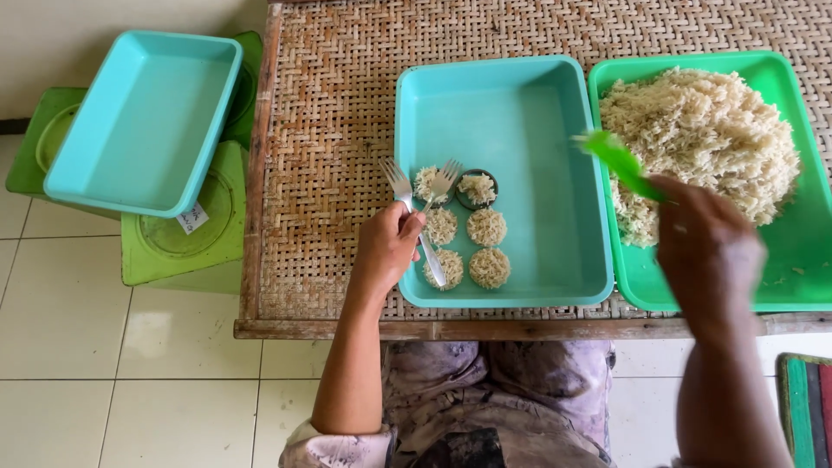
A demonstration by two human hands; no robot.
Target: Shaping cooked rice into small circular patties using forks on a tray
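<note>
The person sits at a woven table (329,130), shaping loose rice-like grains into small round cakes, judging by what lies in front of them. The left hand (386,247) is closed around the handles of two forks (416,204), whose tines reach forward from the hand into the near-left corner of a turquoise tray (520,113). One fork's tines rest on a cake; the other fork lies just beside it.

Just ahead and to the right of the left hand lie six round cakes (488,227) in two columns of three. The far one of the right column sits inside a small dark ring mould (477,188).

The right hand (706,247) is clamped on a green scoop (620,160), blurred, held over the near-left edge of a heap of pale grains (702,139) in a green tray (810,251).

The step in hand looks like fetching another portion; the next move would call for carrying the scoop across to the mould without spilling.

Well to the left of the left hand, off the table, a second, empty turquoise tray (143,121) rests on green stools (182,238).
</note>
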